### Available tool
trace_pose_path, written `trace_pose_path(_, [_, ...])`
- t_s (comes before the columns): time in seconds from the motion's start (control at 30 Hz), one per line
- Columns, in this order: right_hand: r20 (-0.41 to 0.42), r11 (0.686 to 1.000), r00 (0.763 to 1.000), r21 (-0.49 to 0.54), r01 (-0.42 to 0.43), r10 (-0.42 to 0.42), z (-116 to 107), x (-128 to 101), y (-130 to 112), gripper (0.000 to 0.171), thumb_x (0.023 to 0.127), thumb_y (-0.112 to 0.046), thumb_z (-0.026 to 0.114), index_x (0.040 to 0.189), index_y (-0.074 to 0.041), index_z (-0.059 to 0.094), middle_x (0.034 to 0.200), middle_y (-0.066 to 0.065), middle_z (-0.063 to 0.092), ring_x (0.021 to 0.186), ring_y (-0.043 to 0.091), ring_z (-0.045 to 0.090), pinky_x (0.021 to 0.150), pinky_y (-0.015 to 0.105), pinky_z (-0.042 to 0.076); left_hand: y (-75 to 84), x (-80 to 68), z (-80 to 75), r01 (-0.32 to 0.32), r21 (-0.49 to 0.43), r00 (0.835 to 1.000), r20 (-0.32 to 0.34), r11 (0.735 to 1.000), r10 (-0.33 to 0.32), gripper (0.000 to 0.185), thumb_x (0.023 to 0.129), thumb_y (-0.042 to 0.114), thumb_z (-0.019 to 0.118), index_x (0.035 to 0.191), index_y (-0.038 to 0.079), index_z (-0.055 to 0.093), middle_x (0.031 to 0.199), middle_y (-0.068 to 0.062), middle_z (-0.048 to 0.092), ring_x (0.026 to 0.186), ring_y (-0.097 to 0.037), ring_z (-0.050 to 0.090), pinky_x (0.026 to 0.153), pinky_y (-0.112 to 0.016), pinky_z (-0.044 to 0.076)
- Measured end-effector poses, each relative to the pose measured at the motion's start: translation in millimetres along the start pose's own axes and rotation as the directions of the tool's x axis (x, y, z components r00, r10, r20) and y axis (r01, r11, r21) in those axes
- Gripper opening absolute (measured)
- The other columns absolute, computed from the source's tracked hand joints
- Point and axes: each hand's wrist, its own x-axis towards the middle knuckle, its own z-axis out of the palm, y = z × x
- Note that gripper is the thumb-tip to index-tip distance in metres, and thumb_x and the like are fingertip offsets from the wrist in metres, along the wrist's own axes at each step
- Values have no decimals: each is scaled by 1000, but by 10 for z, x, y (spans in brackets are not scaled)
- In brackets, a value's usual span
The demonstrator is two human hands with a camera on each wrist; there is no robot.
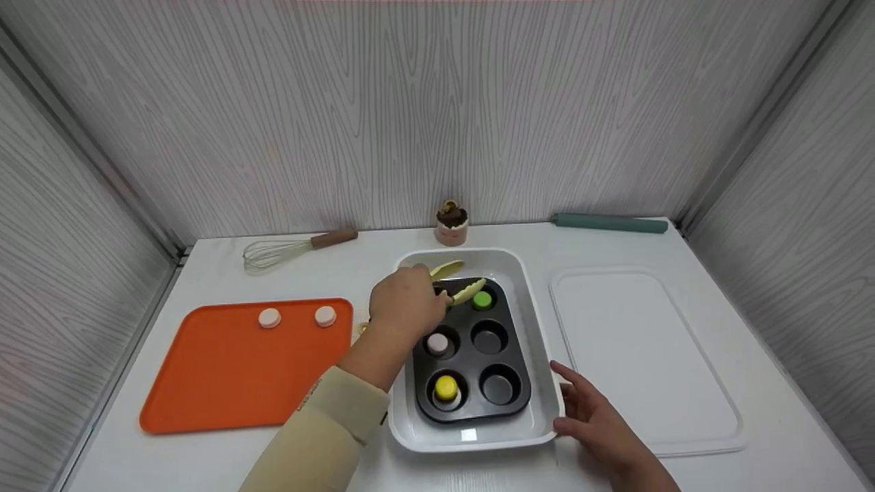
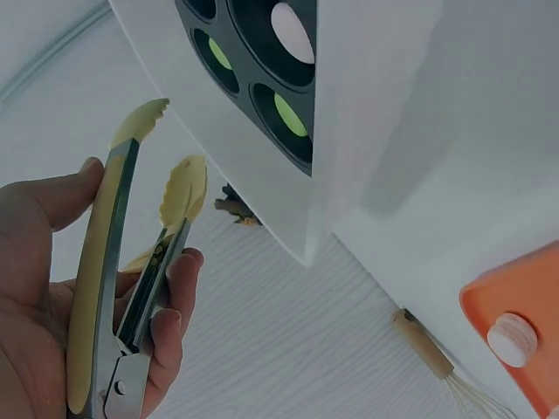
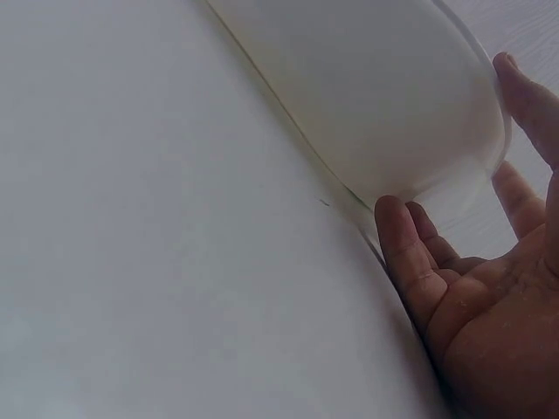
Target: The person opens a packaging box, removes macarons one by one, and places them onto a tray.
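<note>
My left hand (image 1: 407, 301) grips yellow-and-steel tongs (image 2: 135, 288), whose tips spread apart with nothing between them. They hover over the far end of a dark muffin tin (image 1: 472, 410), which sits inside a deep white tray (image 1: 523, 287). A green piece (image 1: 482, 301) lies in the far right cup; another green piece (image 2: 218, 54) shows in the left wrist view. On the left side are a pale pink piece (image 1: 437, 343) and, nearest, a yellow piece (image 1: 446, 387). My right hand (image 1: 601, 424) holds the white tray's right side near its front corner, thumb and fingertips at the rim.
At left lies an orange tray (image 1: 232, 369) bearing two pale pink round pieces (image 1: 269, 318). Along the back wall are a whisk (image 1: 294, 251), a small cupcake-like item (image 1: 452, 222) and a green rolling pin (image 1: 610, 223). A flat white board (image 1: 642, 355) lies right.
</note>
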Motion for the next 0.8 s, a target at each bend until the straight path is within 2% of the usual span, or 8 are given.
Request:
trace_pose_path(0.17, [-19, 1000, 1000, -16, -13, 13, 35, 18, -4, 89, 96, 6, 72, 167, -3, 19, 150, 34, 44, 128, 27, 61, 102, 35, 54, 51, 43, 106, -20, 4, 1000, 20, 1000, 20, 43, 98, 46, 73, 114, 6, 69, 103, -11, 71, 89, -27, 70, 75, -47, 59])
trace_pose_path(0.33, [-10, 1000, 1000, -26, -8, 8, 55, 35, -4, 90, 96, 3, 74, 167, -2, 19, 150, 36, 43, 127, 28, 61, 102, 36, 54, 54, 100, 191, -9, 8, 999, 44, 1000, 8, 42, 98, 47, 73, 110, 7, 71, 101, -9, 72, 88, -26, 70, 74, -48, 59])
trace_pose_path(0.53, [7, 1000, 1000, -18, 21, -21, 54, 28, -9, 87, 97, 2, 73, 166, -1, 20, 149, 37, 44, 128, 28, 61, 102, 35, 54, 78, 134, 239, -17, 21, 997, 81, 1000, 16, 41, 98, 48, 73, 107, 8, 73, 98, -8, 73, 87, -25, 70, 73, -47, 59])
trace_pose_path(0.8, [2, 1000, 1000, -17, 17, -17, 11, 4, -4, 87, 98, 3, 72, 167, -4, 20, 150, 34, 44, 127, 27, 62, 102, 35, 54, 178, 204, 289, -26, 71, 991, 131, 997, 17, 41, 98, 48, 70, 109, 9, 74, 104, -8, 73, 94, -24, 70, 78, -46, 59])
